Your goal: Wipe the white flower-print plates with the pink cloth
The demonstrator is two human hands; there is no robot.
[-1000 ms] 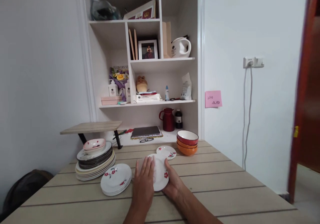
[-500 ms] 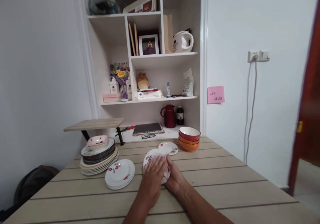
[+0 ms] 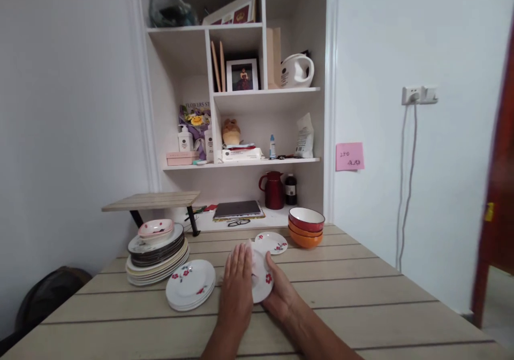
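Above the table, my right hand (image 3: 282, 296) grips a small white plate (image 3: 262, 282) with red flowers by its right edge, thumb on the near face. The plate is tilted up towards me. My left hand (image 3: 236, 280), fingers long and close together, presses a thin pinkish-white cloth (image 3: 249, 250) against the plate's left side. Most of the cloth is hidden under that palm, and I cannot tell whether it is cloth or tissue. Left of my hands lies a short stack of matching flowered plates (image 3: 191, 284). Just beyond them is a single flowered plate (image 3: 270, 242).
A tall stack of plates (image 3: 156, 261) with a pink-rimmed bowl (image 3: 156, 227) on top stands at the left, by a small raised shelf (image 3: 150, 201). Red and orange bowls (image 3: 305, 229) are nested at the back right. Behind are glasses (image 3: 239, 223), a laptop (image 3: 237, 208) and a red jug (image 3: 273, 190).
My left hand has slid left across the plate with the cloth, uncovering more of the plate's face. My right hand keeps its grip on the edge. The view has shifted slightly.
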